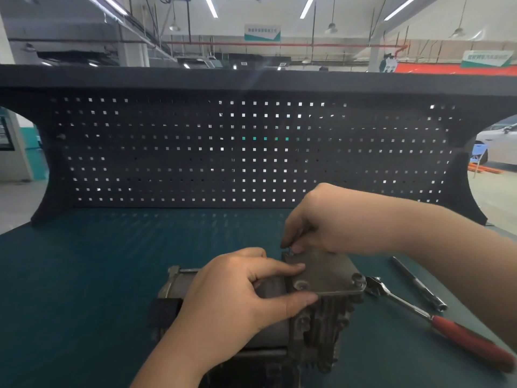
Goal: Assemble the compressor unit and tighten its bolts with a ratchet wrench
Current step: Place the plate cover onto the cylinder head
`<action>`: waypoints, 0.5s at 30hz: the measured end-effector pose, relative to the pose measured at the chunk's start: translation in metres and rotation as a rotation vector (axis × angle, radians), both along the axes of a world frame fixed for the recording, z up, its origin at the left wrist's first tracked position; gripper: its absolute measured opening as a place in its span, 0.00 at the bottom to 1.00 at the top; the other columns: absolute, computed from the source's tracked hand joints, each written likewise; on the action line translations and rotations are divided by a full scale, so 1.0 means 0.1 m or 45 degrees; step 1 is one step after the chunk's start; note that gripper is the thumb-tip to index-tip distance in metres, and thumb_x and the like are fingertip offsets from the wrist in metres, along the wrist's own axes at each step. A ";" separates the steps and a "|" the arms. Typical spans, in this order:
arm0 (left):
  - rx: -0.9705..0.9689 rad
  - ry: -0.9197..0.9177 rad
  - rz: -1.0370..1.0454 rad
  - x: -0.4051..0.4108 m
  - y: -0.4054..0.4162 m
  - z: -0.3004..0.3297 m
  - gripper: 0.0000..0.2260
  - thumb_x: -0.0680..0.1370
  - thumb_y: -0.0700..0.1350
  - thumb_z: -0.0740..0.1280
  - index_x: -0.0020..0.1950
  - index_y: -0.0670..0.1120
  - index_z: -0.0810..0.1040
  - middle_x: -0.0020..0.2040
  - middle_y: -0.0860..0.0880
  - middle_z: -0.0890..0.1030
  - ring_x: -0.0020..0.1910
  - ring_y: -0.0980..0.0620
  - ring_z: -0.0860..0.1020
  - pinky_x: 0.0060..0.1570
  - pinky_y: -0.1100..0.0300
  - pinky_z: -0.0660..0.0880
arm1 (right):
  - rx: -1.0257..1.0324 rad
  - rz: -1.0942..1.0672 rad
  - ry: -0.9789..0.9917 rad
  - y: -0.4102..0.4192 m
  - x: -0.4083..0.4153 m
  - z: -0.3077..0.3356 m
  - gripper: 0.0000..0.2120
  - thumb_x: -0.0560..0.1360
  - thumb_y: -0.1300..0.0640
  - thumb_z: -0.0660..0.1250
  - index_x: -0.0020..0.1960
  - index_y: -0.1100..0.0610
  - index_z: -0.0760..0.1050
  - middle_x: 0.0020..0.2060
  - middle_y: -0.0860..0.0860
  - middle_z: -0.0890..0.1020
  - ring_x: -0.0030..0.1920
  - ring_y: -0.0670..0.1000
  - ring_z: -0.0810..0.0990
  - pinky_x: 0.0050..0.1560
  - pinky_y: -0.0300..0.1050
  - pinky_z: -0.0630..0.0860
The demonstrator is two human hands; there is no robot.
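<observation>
Compressor unit: a gray metal machine lying on the desk, near the front edge, in the middle of the view. Part of it is hidden under the left hand.

Top plate: a flat gray plate on top of the compressor unit. It has a round bolt head at its near corner and another at its right corner.

Left hand: it lies over the round body of the compressor unit. The thumb and fingers are pinched on the left edge of the top plate, thumb on the near side and fingers on top.

Right hand: it comes in from the right. Its fingertips are squeezed together on a small bolt at the far left corner of the top plate. The bolt is tiny and mostly hidden by the fingers.

Ratchet wrench: it lies flat on the desk, just to the right of the compressor unit. It has a shiny metal head and a red handle. No hand touches it.

Metal bar: a thin shiny bar on the desk, just behind the ratchet wrench.

Desk: it has a blue-green top.

Pegboard: a dark board full of small square holes. It stands up at the back of the desk.
</observation>
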State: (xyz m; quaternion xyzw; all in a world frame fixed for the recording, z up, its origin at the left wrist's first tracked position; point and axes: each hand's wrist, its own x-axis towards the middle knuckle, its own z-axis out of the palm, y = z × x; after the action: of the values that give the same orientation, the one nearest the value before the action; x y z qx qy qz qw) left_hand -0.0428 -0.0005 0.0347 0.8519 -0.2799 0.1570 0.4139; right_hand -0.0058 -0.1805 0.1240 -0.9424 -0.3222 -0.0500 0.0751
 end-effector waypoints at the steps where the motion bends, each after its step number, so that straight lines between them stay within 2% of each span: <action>1: -0.005 0.004 -0.002 0.00 0.00 0.00 0.21 0.60 0.74 0.65 0.51 0.76 0.75 0.37 0.58 0.73 0.35 0.58 0.73 0.34 0.60 0.67 | -0.052 0.005 -0.005 0.02 0.00 0.02 0.06 0.74 0.57 0.71 0.48 0.48 0.83 0.31 0.37 0.79 0.29 0.35 0.77 0.31 0.27 0.70; 3: -0.018 0.019 -0.016 0.00 0.00 0.00 0.21 0.60 0.74 0.65 0.51 0.76 0.75 0.38 0.57 0.74 0.35 0.58 0.73 0.35 0.58 0.68 | -0.159 -0.001 -0.017 0.05 0.01 0.07 0.05 0.74 0.55 0.70 0.48 0.47 0.83 0.36 0.42 0.83 0.32 0.44 0.81 0.33 0.38 0.77; 5: -0.039 0.029 -0.023 0.00 -0.01 0.00 0.20 0.60 0.74 0.65 0.51 0.76 0.76 0.38 0.55 0.75 0.34 0.58 0.73 0.35 0.56 0.68 | -0.237 -0.016 -0.024 0.08 0.02 0.10 0.04 0.74 0.55 0.70 0.48 0.48 0.83 0.37 0.45 0.83 0.33 0.49 0.82 0.34 0.41 0.78; 7: -0.056 0.031 -0.026 0.01 -0.02 0.00 0.20 0.60 0.73 0.66 0.51 0.75 0.76 0.39 0.54 0.76 0.35 0.56 0.75 0.36 0.52 0.71 | -0.276 -0.025 -0.027 0.12 0.01 0.12 0.03 0.74 0.54 0.70 0.47 0.50 0.82 0.34 0.43 0.81 0.30 0.44 0.81 0.32 0.38 0.77; 9: -0.059 0.035 -0.027 0.01 -0.03 0.00 0.20 0.60 0.73 0.66 0.51 0.75 0.77 0.39 0.54 0.77 0.37 0.55 0.76 0.38 0.49 0.73 | -0.315 -0.028 -0.050 0.15 0.00 0.13 0.03 0.74 0.53 0.70 0.47 0.50 0.82 0.33 0.41 0.79 0.30 0.37 0.77 0.29 0.30 0.72; 12: -0.040 0.039 -0.025 0.02 -0.02 0.00 0.20 0.60 0.74 0.65 0.50 0.75 0.77 0.40 0.57 0.78 0.38 0.56 0.77 0.38 0.51 0.74 | -0.440 -0.049 -0.120 0.17 0.00 0.15 0.04 0.74 0.48 0.69 0.44 0.49 0.79 0.36 0.43 0.78 0.32 0.38 0.72 0.28 0.31 0.67; 15: -0.049 0.033 -0.030 0.02 -0.02 -0.01 0.19 0.60 0.74 0.65 0.48 0.74 0.79 0.40 0.56 0.78 0.39 0.56 0.77 0.39 0.48 0.75 | -0.500 -0.044 -0.094 0.20 -0.03 0.13 0.08 0.76 0.47 0.67 0.42 0.48 0.71 0.33 0.43 0.73 0.30 0.38 0.71 0.27 0.33 0.64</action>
State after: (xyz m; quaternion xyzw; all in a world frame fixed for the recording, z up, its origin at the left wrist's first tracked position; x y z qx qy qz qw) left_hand -0.0407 -0.0021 0.0340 0.8424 -0.2815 0.1465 0.4355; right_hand -0.0087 -0.1609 0.1371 -0.9418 -0.3121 -0.0219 -0.1228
